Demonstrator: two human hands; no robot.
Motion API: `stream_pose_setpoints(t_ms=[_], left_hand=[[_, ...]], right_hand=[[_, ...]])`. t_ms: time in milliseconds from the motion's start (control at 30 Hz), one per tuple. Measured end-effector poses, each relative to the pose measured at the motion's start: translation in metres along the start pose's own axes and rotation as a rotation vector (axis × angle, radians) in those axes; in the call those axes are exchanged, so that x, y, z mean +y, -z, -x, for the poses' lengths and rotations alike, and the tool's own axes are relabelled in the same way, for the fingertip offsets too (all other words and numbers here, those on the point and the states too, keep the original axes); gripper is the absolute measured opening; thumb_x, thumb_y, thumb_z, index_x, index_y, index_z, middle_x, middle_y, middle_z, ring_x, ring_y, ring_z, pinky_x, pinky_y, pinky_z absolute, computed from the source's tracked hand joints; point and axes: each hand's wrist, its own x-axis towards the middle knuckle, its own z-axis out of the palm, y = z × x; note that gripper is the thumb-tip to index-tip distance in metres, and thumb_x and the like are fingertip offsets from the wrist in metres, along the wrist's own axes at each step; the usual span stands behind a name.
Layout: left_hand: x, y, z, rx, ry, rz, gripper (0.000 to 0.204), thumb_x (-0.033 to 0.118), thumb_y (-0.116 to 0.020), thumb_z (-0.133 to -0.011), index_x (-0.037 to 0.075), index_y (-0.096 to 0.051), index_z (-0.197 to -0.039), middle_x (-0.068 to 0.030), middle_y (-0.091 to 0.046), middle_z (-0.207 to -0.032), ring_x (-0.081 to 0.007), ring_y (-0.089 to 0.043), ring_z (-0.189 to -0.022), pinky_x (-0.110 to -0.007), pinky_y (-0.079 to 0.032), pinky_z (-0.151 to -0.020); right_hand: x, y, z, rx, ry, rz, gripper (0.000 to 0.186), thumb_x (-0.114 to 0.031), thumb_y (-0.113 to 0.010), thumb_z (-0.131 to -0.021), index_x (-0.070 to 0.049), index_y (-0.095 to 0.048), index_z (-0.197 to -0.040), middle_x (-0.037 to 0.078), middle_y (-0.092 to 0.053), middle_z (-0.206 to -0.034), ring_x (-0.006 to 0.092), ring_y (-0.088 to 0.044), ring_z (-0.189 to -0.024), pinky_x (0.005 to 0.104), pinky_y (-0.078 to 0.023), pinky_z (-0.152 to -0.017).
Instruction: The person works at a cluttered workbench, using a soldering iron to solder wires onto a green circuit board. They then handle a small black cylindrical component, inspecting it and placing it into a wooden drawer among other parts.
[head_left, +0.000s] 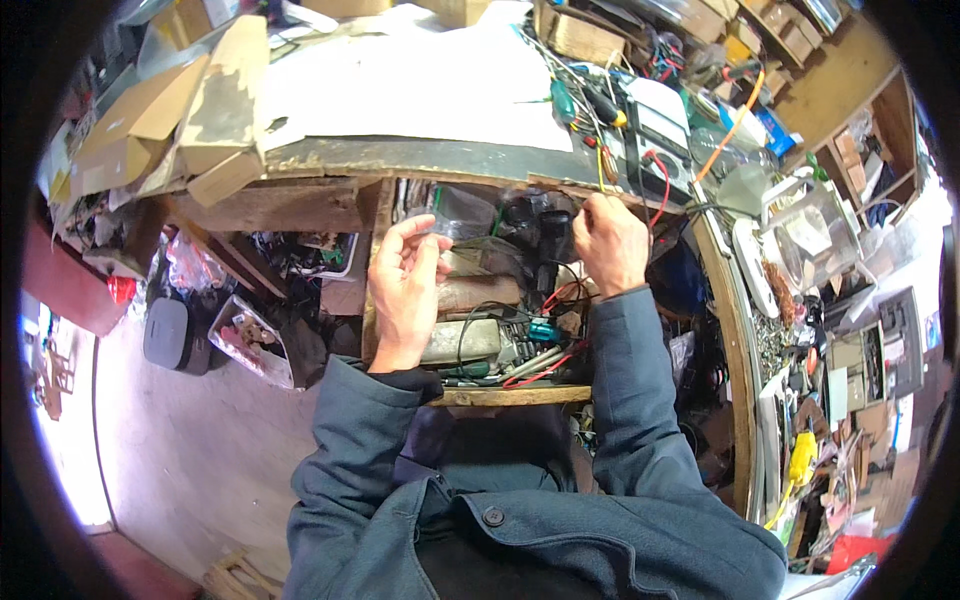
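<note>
A single head-worn fisheye view looks steeply down from above the person's chest; it faces forward onto a cluttered desk [420, 160] at the far side and an open drawer [500, 395] below it, close in; the left hand [405, 290] and right hand [608, 240] sit near centre; forearms enter from the near edge; floor [190, 440] shows left, shelves [860, 330] right; straight edges bow toward the dark circular rim.
</note>
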Motion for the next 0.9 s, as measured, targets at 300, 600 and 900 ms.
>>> stream_pose_setpoints(t_ms=[300,600,900], left_hand=[[0.001,0.009,-0.008,0.211,-0.127,0.263,0.037,0.005,-0.057,-0.104,0.003,-0.05,-0.141,-0.0097,-0.069,-0.114,-0.0127,-0.065,-0.084,-0.026,-0.056,-0.071],[0.005,0.013,-0.008,0.226,-0.068,0.326,0.035,0.003,-0.057,-0.103,0.003,-0.053,-0.138,-0.01,-0.069,-0.113,-0.0126,-0.065,-0.083,-0.026,-0.056,-0.071],[0.007,0.01,-0.005,0.183,-0.031,0.302,0.03,0.003,-0.056,-0.103,0.004,-0.056,-0.133,-0.0072,-0.069,-0.11,-0.011,-0.064,-0.081,-0.024,-0.054,-0.069]], right_hand=[[-0.009,0.018,-0.018,0.097,-0.127,-0.942,0.006,-0.005,-0.075,-0.094,0.0,-0.071,-0.096,-0.005,-0.066,-0.078,0.0011,-0.055,-0.067,0.0194,-0.045,-0.062],[-0.023,0.087,-0.066,-0.267,0.073,-0.617,0.006,-0.005,-0.071,-0.094,0.001,-0.069,-0.096,0.002,-0.068,-0.074,0.0054,-0.061,-0.067,0.0231,-0.049,-0.061],[-0.009,0.098,-0.062,-0.355,0.091,-0.552,0.009,-0.008,-0.071,-0.094,0.001,-0.072,-0.095,0.004,-0.073,-0.079,0.0079,-0.066,-0.073,0.0256,-0.052,-0.068]])
